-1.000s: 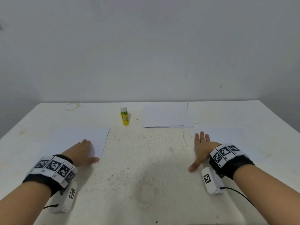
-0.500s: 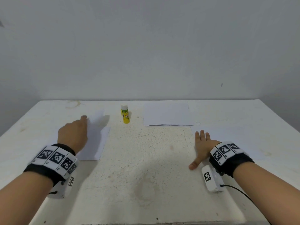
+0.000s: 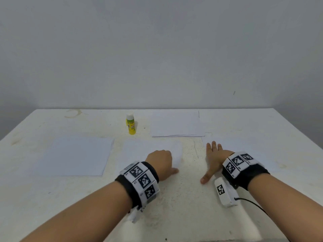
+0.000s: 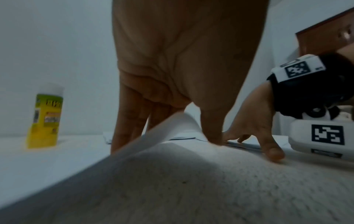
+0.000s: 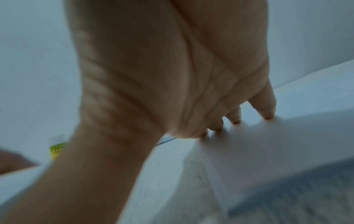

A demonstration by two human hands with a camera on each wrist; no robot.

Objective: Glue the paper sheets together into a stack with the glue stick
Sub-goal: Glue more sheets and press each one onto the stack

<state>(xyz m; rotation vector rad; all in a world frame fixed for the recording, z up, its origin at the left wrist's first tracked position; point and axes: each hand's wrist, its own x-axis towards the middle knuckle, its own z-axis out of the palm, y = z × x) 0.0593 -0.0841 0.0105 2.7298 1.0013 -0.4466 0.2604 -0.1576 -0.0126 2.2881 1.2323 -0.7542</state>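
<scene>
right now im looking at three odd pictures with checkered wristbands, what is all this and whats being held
No machine here: a person's two bare hands, wearing tagged wristbands with small cameras. The wide picture comes from a head camera; the other two look along each wrist. On the white table stand a yellow glue stick, a paper stack and a sheet at left. The left hand pinches a sheet whose edge curls up. The right hand presses flat on another sheet.
</scene>
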